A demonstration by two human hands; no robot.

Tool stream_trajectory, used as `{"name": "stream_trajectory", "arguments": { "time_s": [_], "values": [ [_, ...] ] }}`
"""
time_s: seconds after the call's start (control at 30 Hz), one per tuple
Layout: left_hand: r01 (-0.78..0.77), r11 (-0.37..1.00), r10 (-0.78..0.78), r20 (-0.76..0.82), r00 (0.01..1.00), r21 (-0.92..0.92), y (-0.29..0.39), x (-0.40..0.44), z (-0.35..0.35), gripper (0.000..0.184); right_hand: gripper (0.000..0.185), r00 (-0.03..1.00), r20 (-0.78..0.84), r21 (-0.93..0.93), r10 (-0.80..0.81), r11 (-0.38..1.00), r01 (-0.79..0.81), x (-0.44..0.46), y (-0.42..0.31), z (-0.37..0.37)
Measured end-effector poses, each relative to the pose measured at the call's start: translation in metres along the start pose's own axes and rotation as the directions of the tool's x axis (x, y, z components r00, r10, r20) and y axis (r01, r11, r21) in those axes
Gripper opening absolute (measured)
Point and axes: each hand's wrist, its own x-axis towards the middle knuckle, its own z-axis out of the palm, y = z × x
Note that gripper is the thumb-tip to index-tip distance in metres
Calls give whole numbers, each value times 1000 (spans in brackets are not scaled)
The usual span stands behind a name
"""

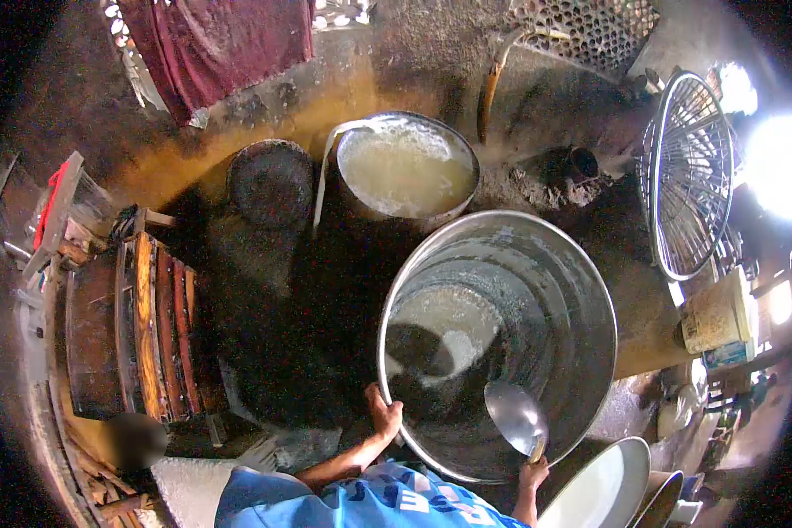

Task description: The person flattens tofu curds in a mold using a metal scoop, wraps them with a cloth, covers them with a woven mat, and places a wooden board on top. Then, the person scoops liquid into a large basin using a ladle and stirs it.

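Note:
A large metal pot (603, 304) stands tilted toward me, with some pale, wet matter at its bottom. My left hand (385, 414) grips the pot's rim at its lower left, with the thumb on the edge. At the lower right of the rim, my right hand (532, 475) is closed around the handle of a metal ladle (514, 415). The ladle's round bowl hangs inside the pot, near its wall.
Behind the pot sits a vat (405, 172) of cloudy, foamy liquid with a pale pipe (321, 176) at its edge. A wire basket (691, 176), a bucket (717, 319) and basins (603, 484) are at right. Stacked wood (154, 326) lies at left.

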Motion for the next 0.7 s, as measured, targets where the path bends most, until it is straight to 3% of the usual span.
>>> {"name": "stream_trajectory", "arguments": {
  "time_s": [0.03, 0.1, 0.13, 0.17, 0.2, 0.3, 0.33, 0.43, 0.47, 0.5, 0.53, 0.6, 0.63, 0.67, 0.7],
  "values": [
    [109, 993, -104, 95, 990, -48, 5, 6, -1, 61, 22, 1000, -11, 55, -5, 998, 5, 3, 7, 4],
    [250, 934, -222, 135, 966, -254, 14, 12, 2, 62, 23, 999, 24, 138, -39, 990, 35, 7, 20, 10],
    [202, 928, -173, 116, 978, -314, 15, 19, 5, 64, 24, 999, 15, 196, -41, 980, 37, 9, 24, 14],
    [195, 939, -168, 119, 979, -284, 17, 23, 7, 64, 24, 999, 8, 256, -40, 966, 36, 11, 27, 21],
    [189, 950, -161, 127, 979, -249, 35, 33, 1, 65, 27, 998, 56, 150, -8, 989, -1, 11, 18, 16],
    [148, 983, -136, 111, 985, -111, 35, 56, 19, 62, 19, 996, 80, 328, 39, 943, -63, 9, -17, 0],
    [89, 984, -77, 82, 994, -155, 42, 68, 25, 58, 24, 999, 48, 282, 1, 959, -14, 14, -25, -2],
    [142, 989, -140, 51, 989, -43, 49, 112, 37, 46, 24, 999, 26, 303, -46, 952, 36, 6, -73, -23],
    [67, 998, -66, 42, 997, -20, 39, 131, 39, 35, 20, 993, 24, 308, 115, 944, -117, 7, -69, -2],
    [93, 994, -91, 32, 995, -60, 10, 141, 49, 30, 20, 996, -94, 270, -13, 962, 38, 7, -59, 20],
    [117, 988, -116, 21, 993, -101, -18, 150, 59, 26, 19, 997, -72, 312, -1, 950, 23, 0, -61, 21],
    [136, 989, -136, 10, 991, -61, 18, 164, 39, 24, 20, 1000, 20, 417, -20, 909, 10, -17, -99, 2],
    [155, 984, -156, -2, 988, -90, 30, 156, 34, 24, 20, 999, 46, 370, -26, 929, 7, -21, -97, 1],
    [119, 990, -121, 33, 992, 71, 34, 159, 28, 24, 21, 997, 64, 323, -32, 946, 10, -20, -95, 1],
    [110, 993, -110, 15, 994, 47, 32, 159, 30, 24, 22, 996, 82, 273, -43, 962, 19, -17, -92, 0]
  ]
}}
